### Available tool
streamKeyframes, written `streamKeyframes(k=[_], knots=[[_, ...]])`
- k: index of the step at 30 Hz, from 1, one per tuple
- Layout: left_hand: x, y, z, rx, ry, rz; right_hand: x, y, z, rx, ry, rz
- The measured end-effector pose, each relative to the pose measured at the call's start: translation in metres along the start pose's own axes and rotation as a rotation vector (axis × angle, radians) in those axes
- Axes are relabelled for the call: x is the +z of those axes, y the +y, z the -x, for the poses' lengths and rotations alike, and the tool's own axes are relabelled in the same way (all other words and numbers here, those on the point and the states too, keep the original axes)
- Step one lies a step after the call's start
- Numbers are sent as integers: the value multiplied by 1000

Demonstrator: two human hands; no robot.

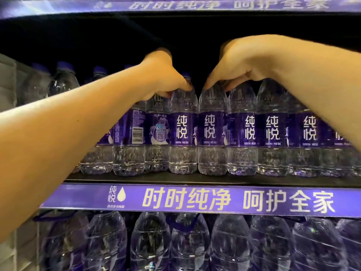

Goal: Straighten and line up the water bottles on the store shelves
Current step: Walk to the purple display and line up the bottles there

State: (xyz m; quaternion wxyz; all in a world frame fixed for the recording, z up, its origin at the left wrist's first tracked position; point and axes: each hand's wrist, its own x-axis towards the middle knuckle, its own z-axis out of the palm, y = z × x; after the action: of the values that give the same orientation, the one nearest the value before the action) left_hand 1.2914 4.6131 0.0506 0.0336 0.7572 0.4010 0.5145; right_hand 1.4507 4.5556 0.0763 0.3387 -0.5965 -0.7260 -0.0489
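Observation:
A row of clear water bottles with purple labels stands along the front of the middle shelf [195, 178]. My left hand [166, 75] is closed over the top of a bottle [157, 132] whose label shows a QR code rather than the name; its thumb touches the neighbouring bottle [182, 132]. My right hand [240, 63] grips the top of the bottle [212, 132] just right of centre, fingers also reaching over the one beside it [242, 132]. The caps under both hands are hidden. Bottles further right face forward; those at the left show barcodes.
More bottles with purple caps [64, 79] stand further back at the left. A purple shelf strip [195, 200] with white characters runs below. Large water jugs [150, 241] fill the lower shelf. The upper shelf's strip [195, 4] hangs close above.

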Motion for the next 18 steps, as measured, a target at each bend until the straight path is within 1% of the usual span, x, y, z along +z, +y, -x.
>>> streamKeyframes(k=[4,5,8,10,15,18], knots=[[3,-1,0,39,33,-23,7,-3,5,14,232,235],[3,-1,-1,42,39,-29,9,-2,5,22,246,236],[4,-3,-3,42,57,-40,9,2,6,23,197,100],[5,-4,-4,55,70,-52,9,3,9,5,199,81],[6,-1,-5,76,143,-152,13,2,15,-11,255,283],[6,1,-4,24,123,-61,14,1,16,-38,275,324]])
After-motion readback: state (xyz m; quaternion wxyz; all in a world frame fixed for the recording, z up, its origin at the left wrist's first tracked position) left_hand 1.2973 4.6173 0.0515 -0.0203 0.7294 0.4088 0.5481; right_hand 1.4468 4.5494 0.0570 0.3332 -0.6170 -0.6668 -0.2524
